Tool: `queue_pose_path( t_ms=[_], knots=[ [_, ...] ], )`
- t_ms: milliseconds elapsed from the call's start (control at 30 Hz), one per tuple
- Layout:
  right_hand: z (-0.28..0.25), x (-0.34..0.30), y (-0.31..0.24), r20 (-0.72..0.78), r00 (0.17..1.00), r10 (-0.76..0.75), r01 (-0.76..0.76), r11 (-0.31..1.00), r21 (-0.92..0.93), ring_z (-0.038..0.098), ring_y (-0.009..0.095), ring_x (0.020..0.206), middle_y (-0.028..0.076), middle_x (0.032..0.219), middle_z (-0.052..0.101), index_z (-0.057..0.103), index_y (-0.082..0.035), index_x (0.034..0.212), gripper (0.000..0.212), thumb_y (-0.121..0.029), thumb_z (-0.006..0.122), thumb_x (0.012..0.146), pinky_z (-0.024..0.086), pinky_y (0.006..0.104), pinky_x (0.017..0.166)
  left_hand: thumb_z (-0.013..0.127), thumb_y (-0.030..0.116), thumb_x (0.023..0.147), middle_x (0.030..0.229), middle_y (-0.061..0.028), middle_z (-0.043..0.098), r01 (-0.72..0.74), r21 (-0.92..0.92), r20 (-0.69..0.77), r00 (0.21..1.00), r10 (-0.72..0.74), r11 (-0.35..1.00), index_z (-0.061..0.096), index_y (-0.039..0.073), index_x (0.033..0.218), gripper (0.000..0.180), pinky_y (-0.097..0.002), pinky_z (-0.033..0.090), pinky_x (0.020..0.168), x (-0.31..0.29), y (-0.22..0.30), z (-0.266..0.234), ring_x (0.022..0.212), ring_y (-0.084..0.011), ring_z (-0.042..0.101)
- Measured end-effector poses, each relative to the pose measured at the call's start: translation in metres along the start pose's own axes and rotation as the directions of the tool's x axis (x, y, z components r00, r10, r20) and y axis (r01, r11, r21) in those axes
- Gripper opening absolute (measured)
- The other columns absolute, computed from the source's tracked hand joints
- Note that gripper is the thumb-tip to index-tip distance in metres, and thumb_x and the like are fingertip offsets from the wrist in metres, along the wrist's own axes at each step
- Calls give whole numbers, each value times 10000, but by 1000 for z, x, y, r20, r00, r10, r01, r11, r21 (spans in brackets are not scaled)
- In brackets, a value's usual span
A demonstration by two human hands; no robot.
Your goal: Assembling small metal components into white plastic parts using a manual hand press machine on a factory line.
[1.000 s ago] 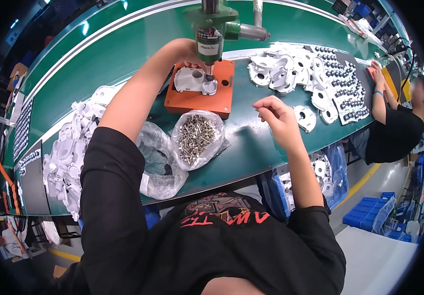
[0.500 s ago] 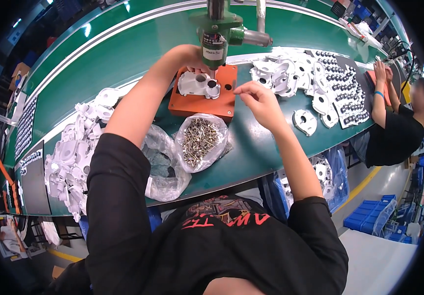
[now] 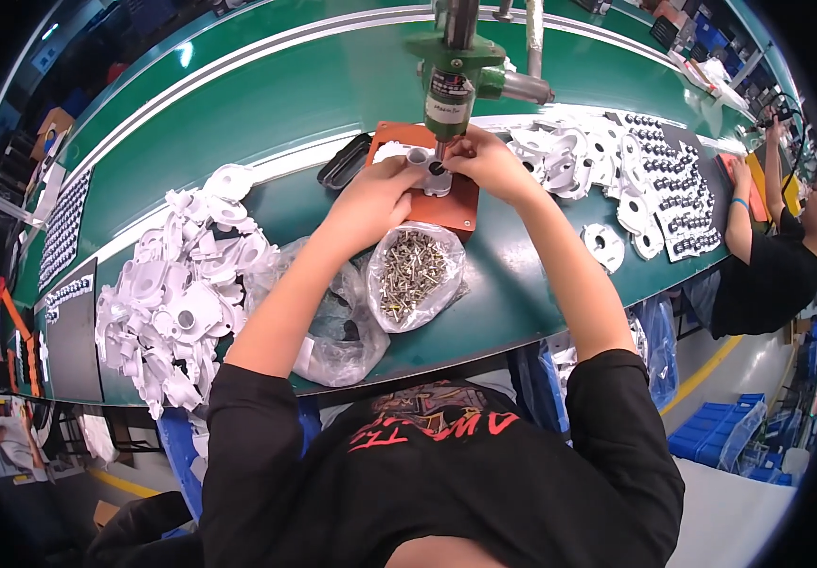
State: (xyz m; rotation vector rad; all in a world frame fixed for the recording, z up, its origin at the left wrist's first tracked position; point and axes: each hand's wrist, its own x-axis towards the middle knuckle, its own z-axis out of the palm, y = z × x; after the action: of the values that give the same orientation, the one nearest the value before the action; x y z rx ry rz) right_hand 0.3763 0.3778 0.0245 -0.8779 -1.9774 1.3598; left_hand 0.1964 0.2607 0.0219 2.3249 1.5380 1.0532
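A white plastic housing (image 3: 435, 182) rests on an orange fixture block (image 3: 456, 213) under the green press head (image 3: 449, 95). My left hand (image 3: 375, 204) is closed on the near left side of the housing, thumb and fingers at its edge. Just right of the press tip, my right hand (image 3: 486, 166) has its fingertips pinched together by the housing's round dark hole. What lies between those fingertips is too small to make out. In front of the block sits a clear plastic bag (image 3: 415, 276) full of small metal pins or screws.
White plastic parts lie heaped at left (image 3: 181, 303) and right (image 3: 560, 156). Rows of small black parts (image 3: 678, 189) stand at far right, near a co-worker (image 3: 763, 256). A black case (image 3: 344, 161) lies left of the block; a crumpled clear bag (image 3: 347, 355) lies nearer.
My left hand has drawn back from behind the press to the housing's left side. My right hand has moved in from the right to the press tip. The view has shifted slightly.
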Motion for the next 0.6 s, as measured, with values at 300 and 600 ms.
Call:
queue_pose_path(
  t_ms=[300,600],
  knots=[
    [-7,8,-13,115,987,110,-113,993,17,568,108,761,30,808,606,581,1,967,213,-17,622,759,445,234,681,559,83,713,972,-130,568,-52,214,-92,993,73,975,634,118,1022,321,-398,465,793,-2,-10,13,892,-318,570],
    [-15,26,-9,318,928,195,-207,978,3,543,78,712,-5,814,605,600,-71,965,244,-29,685,740,413,229,604,502,90,734,1060,-230,573,135,142,16,990,-139,981,494,-37,1089,377,-452,415,894,-3,0,3,1006,-396,529]
  ],
)
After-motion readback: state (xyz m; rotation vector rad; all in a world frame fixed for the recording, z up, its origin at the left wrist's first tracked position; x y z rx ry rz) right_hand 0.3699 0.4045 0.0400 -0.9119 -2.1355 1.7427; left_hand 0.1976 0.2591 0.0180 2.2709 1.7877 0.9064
